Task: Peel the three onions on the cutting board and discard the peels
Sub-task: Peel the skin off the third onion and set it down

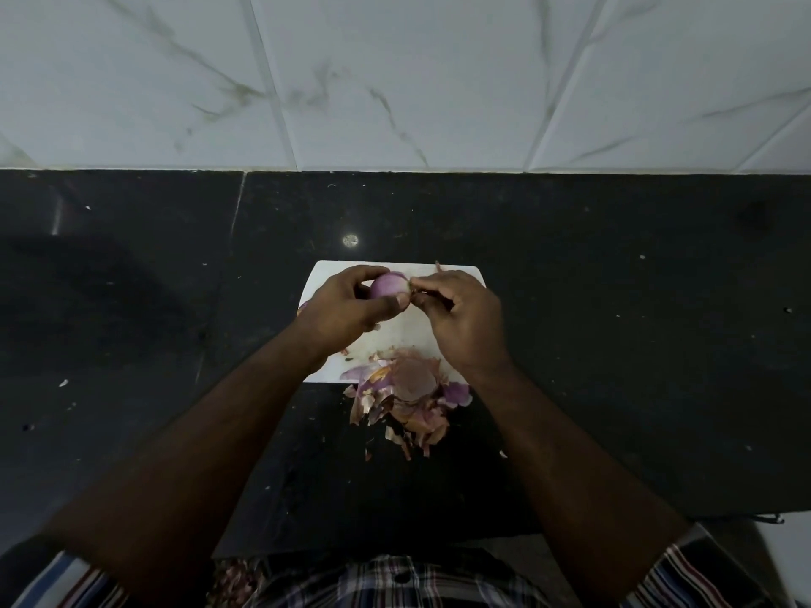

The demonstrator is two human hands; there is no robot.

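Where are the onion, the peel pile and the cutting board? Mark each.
onion (388, 285), head view, on its bare purple side.
peel pile (406, 390), head view, on its middle.
cutting board (408, 326), head view, on its bare white surface.

The person's forearms (583, 467) were bare to above the elbow. Short striped sleeves (66, 581) in blue, white and dark red showed at the bottom corners, with a dark plaid cloth (395, 581) between them.

Likely home kitchen: dark speckled stone counter (131, 300), white marble-veined wall tiles (395, 81), white plastic cutting board (456, 274), onion peels (403, 397).
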